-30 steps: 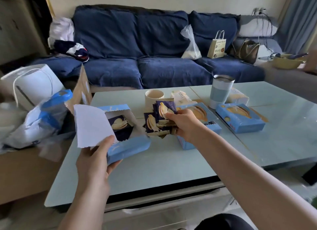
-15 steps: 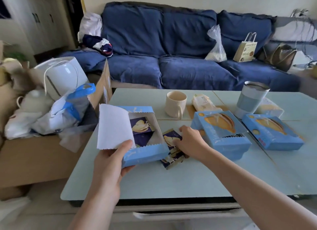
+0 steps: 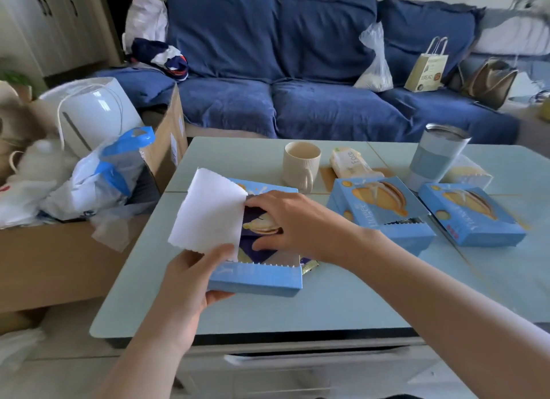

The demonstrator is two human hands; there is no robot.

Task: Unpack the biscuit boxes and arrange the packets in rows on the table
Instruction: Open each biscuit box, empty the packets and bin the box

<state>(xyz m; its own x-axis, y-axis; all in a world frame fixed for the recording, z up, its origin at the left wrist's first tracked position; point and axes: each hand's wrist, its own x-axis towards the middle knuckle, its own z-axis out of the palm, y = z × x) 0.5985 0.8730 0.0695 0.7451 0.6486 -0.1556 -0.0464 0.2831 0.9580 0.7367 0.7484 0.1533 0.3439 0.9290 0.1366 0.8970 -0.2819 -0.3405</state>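
An open light-blue biscuit box (image 3: 256, 281) rests on the pale blue table (image 3: 342, 303), its white flap (image 3: 205, 214) folded up to the left. My left hand (image 3: 190, 279) grips the box's near left corner. My right hand (image 3: 285, 223) reaches inside it, thumb and fingers closing around a dark purple biscuit packet (image 3: 259, 229). A corner of other packets (image 3: 309, 264) pokes out on the table behind the box, mostly hidden by my right forearm. Two more blue boxes (image 3: 384, 211) (image 3: 470, 214) lie to the right, the nearer one torn open.
A beige mug (image 3: 300, 166), a wipes pack (image 3: 348, 163) and a steel tumbler (image 3: 434, 157) stand at the table's back. A cardboard carton (image 3: 166, 142) full of bags sits left of the table. A blue sofa (image 3: 297, 71) with bags runs behind.
My right hand left the packets on the table beside the box and moved left into the open box, onto a packet. My left hand keeps holding the box.
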